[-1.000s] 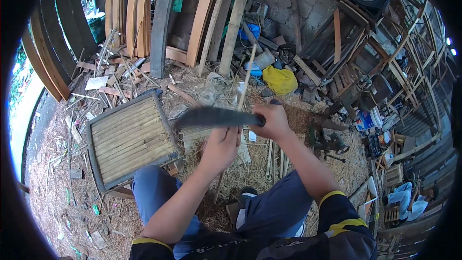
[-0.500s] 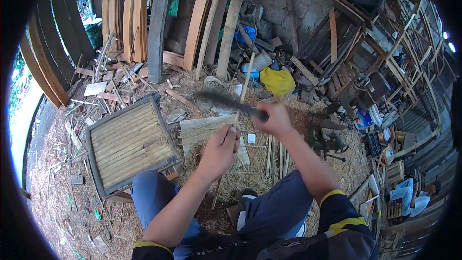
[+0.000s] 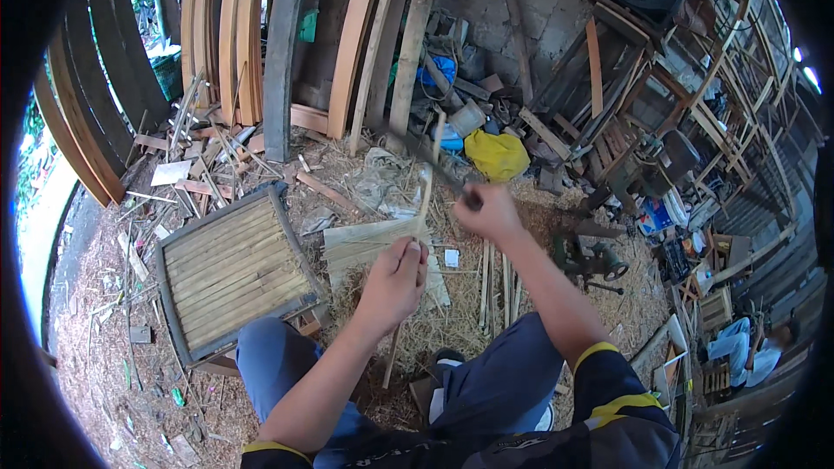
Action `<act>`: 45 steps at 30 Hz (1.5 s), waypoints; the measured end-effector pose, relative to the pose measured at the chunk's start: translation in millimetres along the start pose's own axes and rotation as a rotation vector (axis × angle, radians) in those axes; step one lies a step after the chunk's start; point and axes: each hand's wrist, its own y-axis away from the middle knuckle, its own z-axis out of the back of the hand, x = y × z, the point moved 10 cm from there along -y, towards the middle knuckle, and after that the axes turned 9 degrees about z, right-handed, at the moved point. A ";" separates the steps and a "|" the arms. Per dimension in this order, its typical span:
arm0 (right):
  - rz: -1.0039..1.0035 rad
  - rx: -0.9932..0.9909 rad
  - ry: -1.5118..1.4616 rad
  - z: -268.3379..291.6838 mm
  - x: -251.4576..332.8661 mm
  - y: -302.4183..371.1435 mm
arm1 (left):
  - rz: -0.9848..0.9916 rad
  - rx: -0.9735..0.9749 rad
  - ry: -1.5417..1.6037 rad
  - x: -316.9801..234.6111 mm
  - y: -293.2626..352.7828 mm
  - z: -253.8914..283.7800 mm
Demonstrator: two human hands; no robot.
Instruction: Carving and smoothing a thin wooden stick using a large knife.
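My left hand (image 3: 395,285) is closed round a long, pale strip of split bamboo or wood (image 3: 425,197), which points away from me; its lower end shows below the hand. To the right, my right hand (image 3: 492,219) grips the handle of a dark-bladed machete (image 3: 446,175). The blade slants up to the left and passes across the strip, blurred by motion; whether it touches the strip I cannot tell. Beneath my left hand lies a pale mat-like bunch of thin strips (image 3: 354,247).
At left stands a dark-framed slatted bamboo panel (image 3: 230,262). Several long strips (image 3: 497,282) lie on the shavings near my right knee. Planks (image 3: 356,43) lean at the back, near a yellow cloth or bag (image 3: 497,155). A metal vise-like tool (image 3: 595,260) is at right; a person (image 3: 752,356) sits farther off.
The machete's blade has swung, its tip now pointing farther away from me. The strip's upper part looks bent or split above my left hand, which has barely moved.
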 end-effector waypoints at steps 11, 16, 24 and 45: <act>0.147 0.018 0.084 -7.8 1.8 -2.0 | -0.114 -0.079 -0.218 1.9 -1.6 4.7; 0.018 0.001 0.012 -13.4 -18.9 2.0 | -0.029 -0.028 -0.123 9.8 -1.7 5.8; -0.625 -0.223 -0.870 -37.4 -94.7 14.4 | -0.136 -0.020 -0.118 -1.7 2.5 7.4; -0.320 -0.181 -1.431 52.8 69.8 26.6 | -0.337 -0.019 -0.530 -18.6 24.7 -17.3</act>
